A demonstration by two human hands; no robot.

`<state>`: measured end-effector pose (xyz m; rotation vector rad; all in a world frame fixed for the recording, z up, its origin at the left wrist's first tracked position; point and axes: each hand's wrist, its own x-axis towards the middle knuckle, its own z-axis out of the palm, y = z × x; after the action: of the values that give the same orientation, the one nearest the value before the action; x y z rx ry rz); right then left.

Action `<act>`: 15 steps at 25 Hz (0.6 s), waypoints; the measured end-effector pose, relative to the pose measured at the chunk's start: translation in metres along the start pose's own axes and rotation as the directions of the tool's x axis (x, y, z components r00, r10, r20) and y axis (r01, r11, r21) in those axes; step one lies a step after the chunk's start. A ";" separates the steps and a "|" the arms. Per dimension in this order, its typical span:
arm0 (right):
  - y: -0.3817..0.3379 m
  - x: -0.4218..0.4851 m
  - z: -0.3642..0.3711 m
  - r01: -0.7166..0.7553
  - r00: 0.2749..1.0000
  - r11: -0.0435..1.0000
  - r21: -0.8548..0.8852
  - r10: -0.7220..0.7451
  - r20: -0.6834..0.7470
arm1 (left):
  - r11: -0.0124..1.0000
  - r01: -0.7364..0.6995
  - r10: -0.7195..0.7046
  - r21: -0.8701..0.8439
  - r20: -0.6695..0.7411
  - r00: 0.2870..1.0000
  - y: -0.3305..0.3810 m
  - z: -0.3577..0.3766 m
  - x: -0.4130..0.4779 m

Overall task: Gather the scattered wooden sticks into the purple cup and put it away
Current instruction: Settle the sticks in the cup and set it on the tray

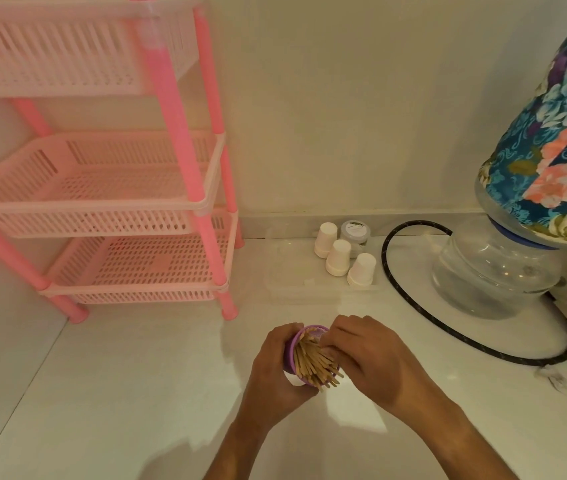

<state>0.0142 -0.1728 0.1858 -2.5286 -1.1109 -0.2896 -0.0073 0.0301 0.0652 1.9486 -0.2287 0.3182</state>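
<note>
Ahead of me: pink three-tier basket rack (109, 188) at left, three upturned white paper cups (339, 258), black hose (413, 299), water jug (493, 271) under floral cover (559, 133).

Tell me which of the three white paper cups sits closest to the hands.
The rightmost white paper cup, upside down like the other two, at the near end of the diagonal row, beside the black hose. The other two stand farther back toward the wall.

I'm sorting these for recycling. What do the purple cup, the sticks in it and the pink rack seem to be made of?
Purple cup: likely plastic; smooth, even colour, a mesh-like wall near the rim.
Sticks: probably wood, matt; pale tan, thin and flat.
Pink rack: plastic, slightly glossy; moulded slotted trays on round posts.
</note>
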 end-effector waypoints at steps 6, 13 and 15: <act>0.016 -0.006 0.005 -0.187 0.946 0.914 0.361 0.267 -0.184 | 0.999 0.005 -0.007 -0.034 -0.049 0.999 0.008 0.000 0.005; 0.003 0.003 0.023 -0.123 0.981 0.964 0.237 0.153 -0.116 | 0.996 0.007 -0.013 -0.090 -0.066 0.998 0.017 0.000 0.011; 0.003 0.004 0.021 -0.071 0.989 0.982 0.177 0.093 -0.119 | 0.997 0.008 -0.012 -0.073 -0.061 0.998 0.019 -0.003 0.014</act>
<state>0.0196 -0.1635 0.1674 -2.3611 -0.9387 -0.3137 -0.0007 0.0258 0.0874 1.8648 -0.1883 0.3576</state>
